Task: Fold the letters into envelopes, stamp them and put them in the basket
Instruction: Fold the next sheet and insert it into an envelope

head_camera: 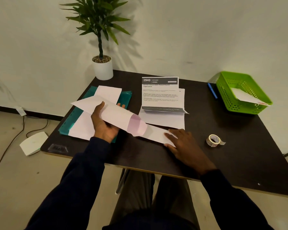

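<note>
My left hand (105,125) grips a white envelope (116,116) from below, holding it tilted above the table with its open pinkish end facing right. A folded white letter (156,134) lies on the dark table (223,163), its left end at the envelope's mouth. My right hand (183,143) rests flat on the letter's right end, fingers spread. A partly folded printed letter (161,95) sits behind on more white sheets. At the far right stands the green basket (229,97), which holds one stamped envelope (249,97).
A teal folder (73,117) with white envelopes on it lies at the left. A roll of clear tape (214,140) sits right of my right hand. A blue pen (212,90) lies beside the basket. A potted plant (102,67) stands at the back edge.
</note>
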